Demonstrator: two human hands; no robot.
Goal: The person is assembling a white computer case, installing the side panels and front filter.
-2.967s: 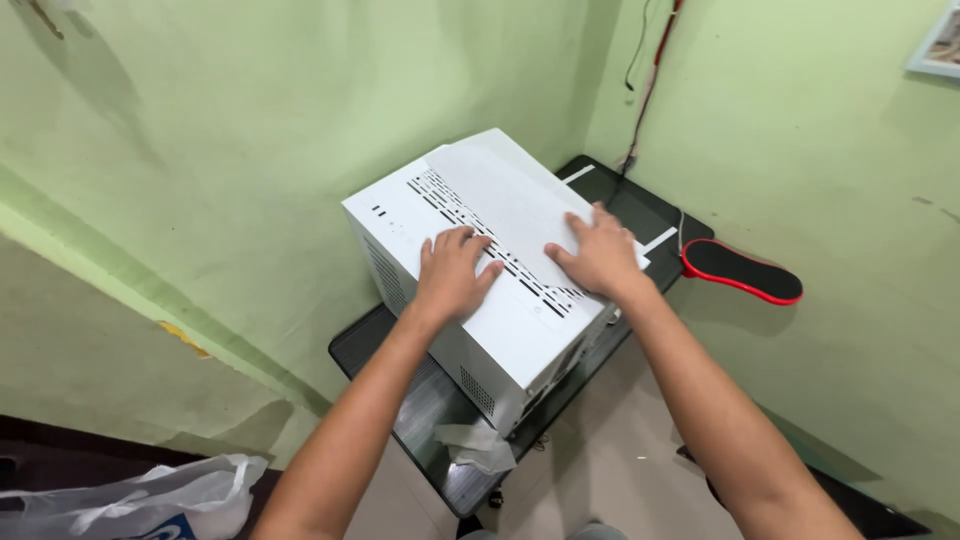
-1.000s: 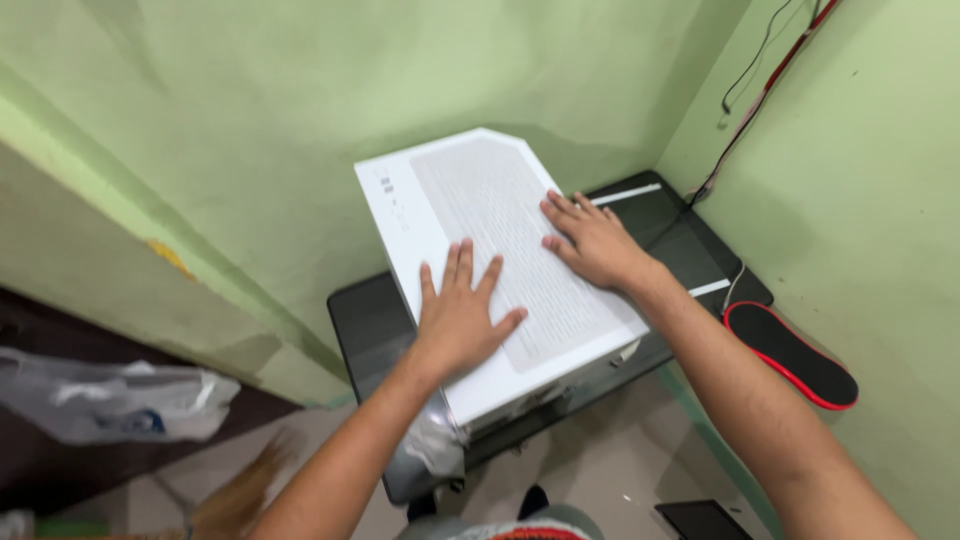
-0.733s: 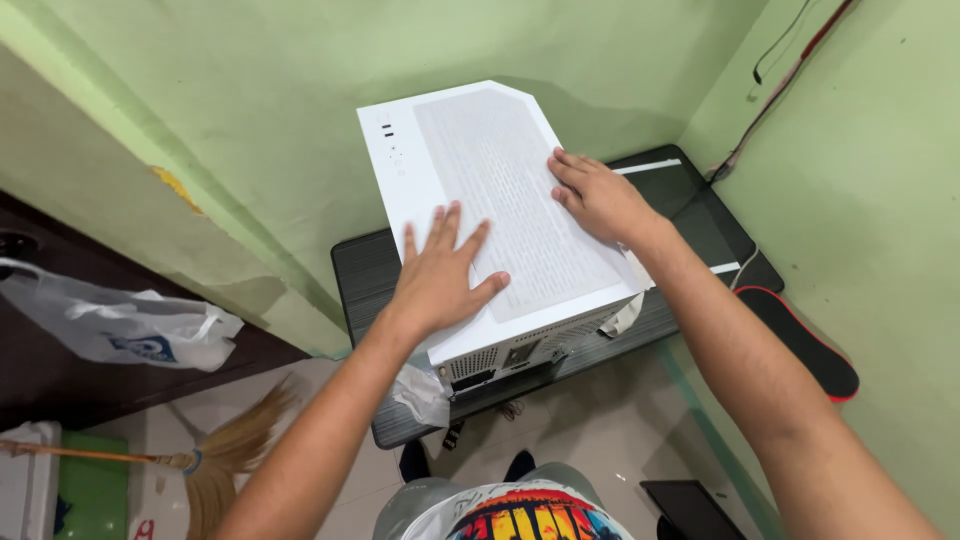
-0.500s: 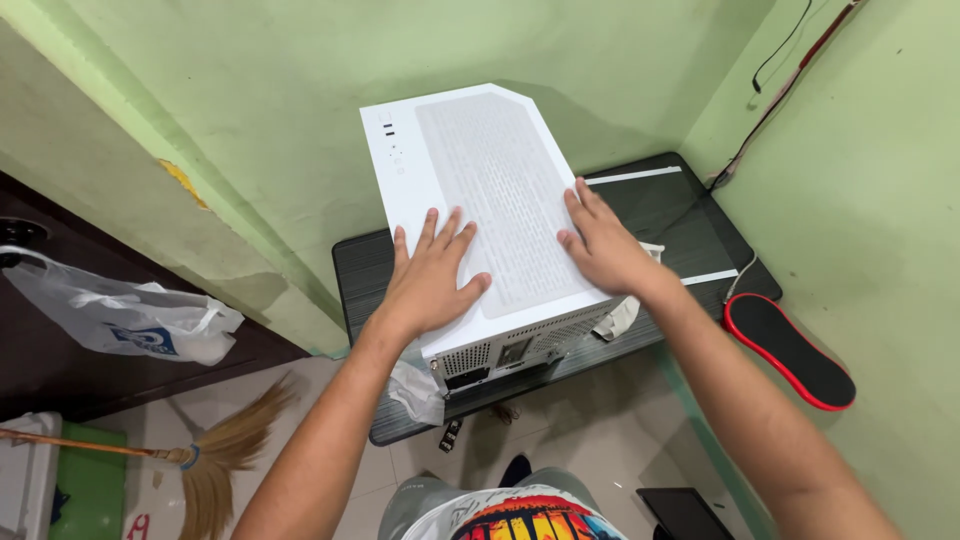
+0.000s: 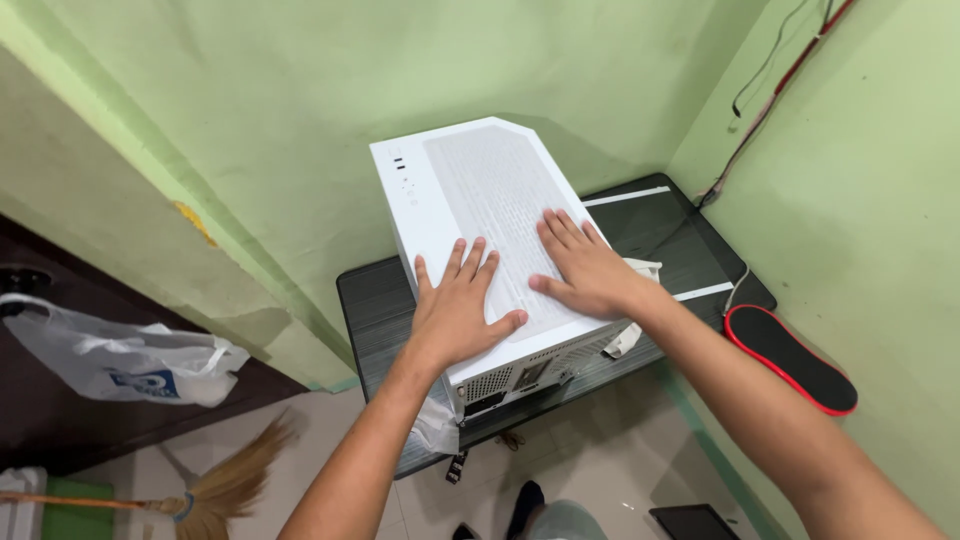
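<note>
Hands, the left hand [image 5: 455, 315] and right hand [image 5: 585, 268], press flat and open, gripping nothing, on the white metal computer case [image 5: 490, 215] lying on the dark wooden desk [image 5: 380, 305]; positioning seems in hand, and moving it needs a firm edge hold.

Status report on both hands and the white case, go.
Left hand and right hand flat, open on the white computer case. Case sits on the dark desk. Nothing blocking.

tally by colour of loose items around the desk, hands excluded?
White: 2 - computer case, plastic bag
Black: 2 - desk, wrist rest with red edge
Tan: 1 - broom
Total: 5
</note>
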